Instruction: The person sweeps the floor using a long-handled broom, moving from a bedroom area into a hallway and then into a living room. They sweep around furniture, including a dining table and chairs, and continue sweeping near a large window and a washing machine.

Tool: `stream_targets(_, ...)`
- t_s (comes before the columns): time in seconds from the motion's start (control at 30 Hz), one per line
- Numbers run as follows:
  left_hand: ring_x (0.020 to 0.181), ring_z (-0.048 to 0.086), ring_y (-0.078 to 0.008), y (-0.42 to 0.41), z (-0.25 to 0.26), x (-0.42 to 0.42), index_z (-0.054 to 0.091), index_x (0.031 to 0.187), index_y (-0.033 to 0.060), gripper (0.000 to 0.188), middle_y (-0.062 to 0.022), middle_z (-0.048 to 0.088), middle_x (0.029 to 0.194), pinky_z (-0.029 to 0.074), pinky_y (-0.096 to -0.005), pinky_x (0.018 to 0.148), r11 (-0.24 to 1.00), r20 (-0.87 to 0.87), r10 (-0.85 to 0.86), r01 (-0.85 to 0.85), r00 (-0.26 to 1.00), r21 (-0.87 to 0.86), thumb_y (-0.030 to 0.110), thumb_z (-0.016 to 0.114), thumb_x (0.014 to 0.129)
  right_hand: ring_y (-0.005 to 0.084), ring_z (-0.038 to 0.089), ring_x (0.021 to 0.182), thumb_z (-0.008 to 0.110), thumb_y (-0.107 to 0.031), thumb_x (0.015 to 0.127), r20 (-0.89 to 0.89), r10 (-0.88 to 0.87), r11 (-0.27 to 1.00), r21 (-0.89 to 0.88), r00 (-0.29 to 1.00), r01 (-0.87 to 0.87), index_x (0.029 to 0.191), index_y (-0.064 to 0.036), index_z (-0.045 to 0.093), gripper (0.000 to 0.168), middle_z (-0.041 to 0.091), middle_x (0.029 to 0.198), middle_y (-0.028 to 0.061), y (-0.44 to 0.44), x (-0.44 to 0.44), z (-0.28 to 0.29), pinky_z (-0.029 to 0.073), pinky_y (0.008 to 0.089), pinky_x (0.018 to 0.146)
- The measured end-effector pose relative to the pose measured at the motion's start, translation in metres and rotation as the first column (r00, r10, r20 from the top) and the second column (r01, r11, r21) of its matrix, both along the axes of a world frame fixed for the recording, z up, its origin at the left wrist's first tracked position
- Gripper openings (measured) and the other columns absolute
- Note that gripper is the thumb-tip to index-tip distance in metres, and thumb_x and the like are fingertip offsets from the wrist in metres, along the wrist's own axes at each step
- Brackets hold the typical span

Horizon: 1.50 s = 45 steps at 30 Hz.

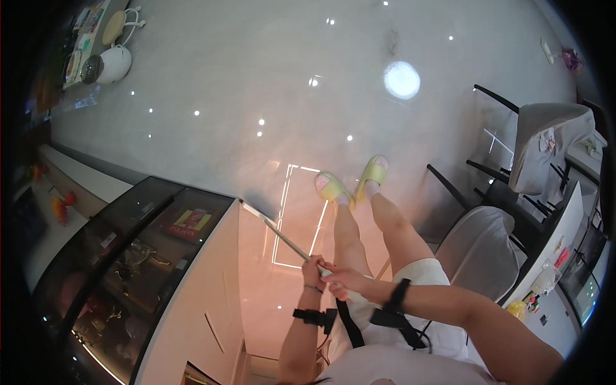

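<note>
Both of my hands are wrapped around the pale shaft of a long-handled floor tool (291, 244), which looks like a flat mop. My left hand (314, 272) grips the shaft farther down, towards the floor. Just behind it, my right hand (344, 281) holds the upper end. The narrow head (257, 212) of the tool lies on the floor against the base corner of a glass-fronted display cabinet (144, 260). Its exact shape is hard to make out at this angle. The glossy grey floor (216, 154) spreads out before me.
Fabric-covered chairs (481, 250) with black legs stand at my right, beside a table (548, 293) bearing a plastic bag and small items. A white rounded appliance (115, 65) stands at the far left. My feet wear yellow-green slippers (373, 175).
</note>
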<state>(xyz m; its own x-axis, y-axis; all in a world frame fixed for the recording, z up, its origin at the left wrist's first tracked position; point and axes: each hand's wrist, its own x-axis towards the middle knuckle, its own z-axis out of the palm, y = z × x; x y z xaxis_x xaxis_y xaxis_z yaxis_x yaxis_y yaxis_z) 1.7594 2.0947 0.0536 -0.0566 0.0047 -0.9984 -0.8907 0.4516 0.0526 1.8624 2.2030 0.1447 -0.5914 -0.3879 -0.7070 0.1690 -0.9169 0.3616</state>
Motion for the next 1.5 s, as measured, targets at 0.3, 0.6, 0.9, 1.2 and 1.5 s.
stream_targets(0.3,0.05,0.049,-0.0209,0.264,0.01,0.203,0.046,0.063,0.0043,0.011,-0.0055,0.046,0.057,0.044,-0.0299,0.05,0.923,0.237,-0.046,-0.05,0.971,0.382,0.009,0.051,0.071,0.004,0.037,0.04,0.044,-0.008,0.084,0.268,-0.38,0.915,-0.035,0.886,0.403,0.094,-0.009,0.048,0.011,0.043,0.059,-0.0004,0.219,0.193,0.039,0.033,0.0186,0.034)
stream_targets(0.6,0.04,0.048,-0.0214,0.3,0.099,0.263,0.039,0.068,0.0066,0.01,-0.0043,0.042,0.051,0.042,-0.0319,0.04,0.841,0.261,-0.145,-0.021,0.954,0.541,0.007,0.047,0.075,0.0045,0.034,0.039,0.046,-0.003,0.082,0.485,-0.226,0.911,0.413,0.845,0.007,0.121,-0.023,0.041,0.045,0.041,0.058,-0.0014,0.218,0.221,0.15,0.028,0.0188,0.034)
stream_targets(0.9,0.053,0.054,-0.021,0.309,0.048,0.226,0.043,0.064,0.0041,0.012,-0.0048,0.043,0.052,0.046,-0.031,0.05,0.969,0.332,-0.037,-0.048,0.943,0.243,0.009,0.046,0.075,0.0035,0.034,0.039,0.042,0.0,0.081,0.431,-0.118,0.956,0.294,0.894,-0.015,0.11,-0.017,0.043,0.033,0.039,0.058,-0.0016,0.261,0.2,0.082,0.025,0.0156,0.032)
stream_targets(1.2,0.043,0.049,-0.0184,0.376,0.036,0.109,0.039,0.071,0.0067,0.014,-0.0039,0.042,0.051,0.042,-0.0296,0.041,0.706,0.322,-0.379,0.046,0.867,0.706,0.013,0.047,0.081,0.0097,0.041,0.038,0.046,-0.001,0.077,0.534,-0.407,0.738,0.671,0.741,-0.078,0.124,-0.017,0.035,0.051,0.043,0.059,0.0022,0.241,0.052,0.08,0.032,0.0225,0.032)
stream_targets(1.5,0.04,0.052,-0.0221,0.238,0.106,-0.088,0.031,0.076,0.0053,0.019,-0.0059,0.042,0.052,0.048,-0.0327,0.04,0.898,0.005,-0.058,0.05,0.998,0.438,0.008,0.05,0.08,0.0052,0.029,0.039,0.041,-0.014,0.087,0.148,-0.191,0.981,0.052,0.97,0.185,0.134,-0.033,0.018,0.055,0.034,0.06,-0.0017,0.197,-0.088,0.132,0.025,0.0181,0.036)
